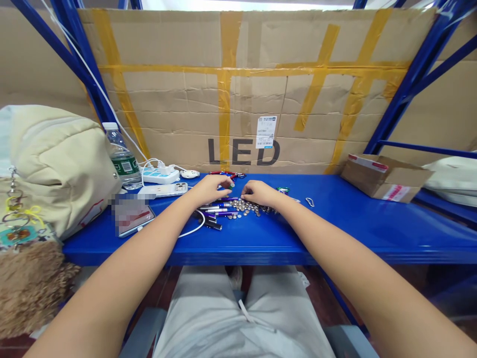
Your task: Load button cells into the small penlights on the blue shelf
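My left hand [210, 189] rests on the blue shelf top [335, 228], its fingertips curled down near a small item I cannot make out. My right hand [259, 193] sits just to its right, fingers touching the edge of a pile of small button-cell batteries [248, 208]. Below my left hand lie several slim metal pen flashlights [214, 211] in purple and silver. Red ones [226, 173] lie behind my hands. A small green keyring piece [283, 189] and a metal carabiner clip [310, 202] lie right of my right hand.
A white charging cable [196, 227], a phone [134, 216], a second phone [164, 190], a power strip [160, 174] and a water bottle [122, 158] stand at left, beside a cream bag [55, 169]. A cardboard box [385, 178] sits at right. Taped cardboard [238, 94] backs the shelf.
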Tool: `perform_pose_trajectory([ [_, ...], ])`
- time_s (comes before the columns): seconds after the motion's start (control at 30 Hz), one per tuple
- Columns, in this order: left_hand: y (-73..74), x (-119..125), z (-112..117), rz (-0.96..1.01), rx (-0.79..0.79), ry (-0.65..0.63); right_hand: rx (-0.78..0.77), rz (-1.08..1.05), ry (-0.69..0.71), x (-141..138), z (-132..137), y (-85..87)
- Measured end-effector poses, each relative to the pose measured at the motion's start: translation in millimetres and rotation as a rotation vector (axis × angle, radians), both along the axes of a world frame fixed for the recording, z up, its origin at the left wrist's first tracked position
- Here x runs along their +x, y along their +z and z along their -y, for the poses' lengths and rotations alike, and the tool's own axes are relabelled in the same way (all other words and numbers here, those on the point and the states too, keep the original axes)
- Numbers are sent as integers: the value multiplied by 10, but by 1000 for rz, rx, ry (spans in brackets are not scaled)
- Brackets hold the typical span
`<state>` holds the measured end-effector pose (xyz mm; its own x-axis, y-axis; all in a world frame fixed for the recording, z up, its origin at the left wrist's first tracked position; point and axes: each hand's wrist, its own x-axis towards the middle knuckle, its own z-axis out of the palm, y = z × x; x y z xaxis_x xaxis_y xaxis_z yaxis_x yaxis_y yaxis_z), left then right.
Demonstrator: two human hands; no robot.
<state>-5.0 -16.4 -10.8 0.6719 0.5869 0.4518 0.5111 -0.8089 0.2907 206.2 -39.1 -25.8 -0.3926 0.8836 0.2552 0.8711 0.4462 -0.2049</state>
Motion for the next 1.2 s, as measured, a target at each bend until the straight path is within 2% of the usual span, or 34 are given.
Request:
perform_pose_trajectory([
  [0.17,-8,-4,-16,-5,-11,-2,-6,-113,-22,15,23,23],
  [0.3,-4,-3,-10,-5,-35,-10,-12,-447,19,24,45,73],
  [0.4,6,5,13,-7,-52,-28,-59,-647,120,-5,71,95],
  [0.5,20,16,43,-23,-17,-51,-71,-693,155,-61,107,98],
  [0.67,28,32,68,-27,1,-75,-82,-697,85,-129,148,90],
  [0.83,23,31,58,-44,28,-48,-97,-724,29,-89,80,58],
  [0.9,20,27,50,-35,23,-39,-52,-658,30,-37,55,55],
  [1.0,14,20,34,-27,17,-27,10,-402,39,49,52,63],
  [1.2,6,-3,4,-37,31,-33,-6,-71,62,64,102,70],
])
